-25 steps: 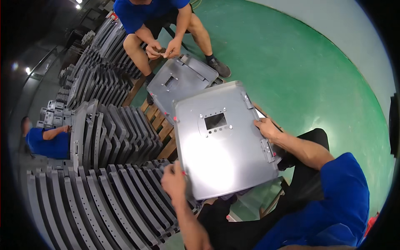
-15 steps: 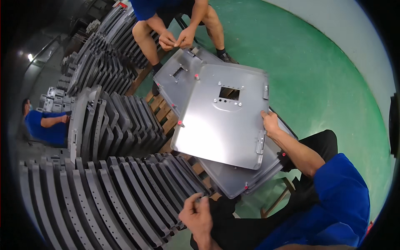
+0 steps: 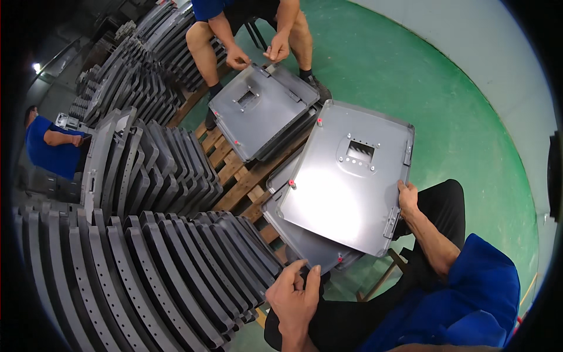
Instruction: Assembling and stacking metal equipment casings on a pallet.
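Note:
My right hand (image 3: 409, 198) grips the right edge of a grey metal panel (image 3: 328, 196), which has a rectangular window, small studs, two red-tipped pins on its left edge and hinge-like brackets on its right edge. That panel is tilted over a lower stack of similar panels (image 3: 316, 249). Near the stack's front corner is my left hand (image 3: 295, 296), its fingers curled and thumb close to the forefinger. Whatever small thing it may hold is hidden.
Across from me, a co-worker's hands (image 3: 258, 56) hover over another panel stack (image 3: 258, 111) on a wooden pallet (image 3: 231, 164). Rows of curved, perforated metal parts (image 3: 158, 276) fill the left. Another person in blue (image 3: 53, 146) sits farther left. The floor (image 3: 375, 64) is green.
The panel in my right hand has shifted right, away from the co-worker's stack, uncovering it. My left hand has moved slightly right and its fingertips have parted a little. The co-worker's hands have separated.

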Demonstrator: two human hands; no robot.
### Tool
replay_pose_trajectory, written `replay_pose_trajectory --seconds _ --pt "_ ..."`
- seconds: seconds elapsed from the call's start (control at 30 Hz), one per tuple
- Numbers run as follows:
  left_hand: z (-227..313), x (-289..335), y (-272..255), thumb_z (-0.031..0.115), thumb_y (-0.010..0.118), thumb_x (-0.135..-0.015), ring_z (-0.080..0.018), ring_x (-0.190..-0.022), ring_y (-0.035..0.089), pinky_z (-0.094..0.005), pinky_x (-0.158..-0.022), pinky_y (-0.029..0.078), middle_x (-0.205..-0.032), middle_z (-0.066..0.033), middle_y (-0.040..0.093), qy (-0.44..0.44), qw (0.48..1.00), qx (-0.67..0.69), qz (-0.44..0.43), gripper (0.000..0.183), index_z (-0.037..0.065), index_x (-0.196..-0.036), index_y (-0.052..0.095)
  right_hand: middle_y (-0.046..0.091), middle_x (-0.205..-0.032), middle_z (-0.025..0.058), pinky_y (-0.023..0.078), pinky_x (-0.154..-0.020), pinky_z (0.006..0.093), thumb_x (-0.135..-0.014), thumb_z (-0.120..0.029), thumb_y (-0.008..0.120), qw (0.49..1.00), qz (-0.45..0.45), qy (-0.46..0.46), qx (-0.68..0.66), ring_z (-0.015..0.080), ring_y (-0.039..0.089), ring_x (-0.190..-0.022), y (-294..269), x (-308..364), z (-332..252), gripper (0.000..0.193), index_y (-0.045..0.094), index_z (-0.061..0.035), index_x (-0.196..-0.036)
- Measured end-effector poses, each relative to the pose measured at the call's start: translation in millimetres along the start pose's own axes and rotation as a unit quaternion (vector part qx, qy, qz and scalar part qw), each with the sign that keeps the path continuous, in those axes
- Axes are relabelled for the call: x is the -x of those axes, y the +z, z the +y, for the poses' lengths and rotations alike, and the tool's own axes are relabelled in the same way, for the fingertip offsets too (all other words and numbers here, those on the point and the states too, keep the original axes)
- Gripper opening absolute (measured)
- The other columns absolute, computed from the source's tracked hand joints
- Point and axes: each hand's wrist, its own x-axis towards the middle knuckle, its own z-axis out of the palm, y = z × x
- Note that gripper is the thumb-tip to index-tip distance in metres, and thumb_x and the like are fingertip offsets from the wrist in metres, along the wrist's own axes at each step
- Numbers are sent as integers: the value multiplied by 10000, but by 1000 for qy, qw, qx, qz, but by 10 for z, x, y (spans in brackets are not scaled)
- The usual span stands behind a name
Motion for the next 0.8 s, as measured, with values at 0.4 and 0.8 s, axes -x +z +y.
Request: replay_pose_trajectory --seconds 0.4,0.8 --pt "42 -1 252 143 742 -811 -98 -476 390 -237 -490 314 -517 11 432 -39 987 154 -19 196 -30 -870 670 578 -722 34 414 -546 301 -933 -193 559 999 0 20 -36 120 509 -603 -337 245 325 248 607 50 -915" --pt "-239 -205 318 -30 423 -815 -293 -1087 552 -394 -967 458 -1121 -169 576 -235 658 714 -41 364 -54 -1160 540 631 -907 142 472 -698 324 -965 -224 525 999 -10 -40 28 176 571 -770 -381 50 605 374 549 123 -1101"
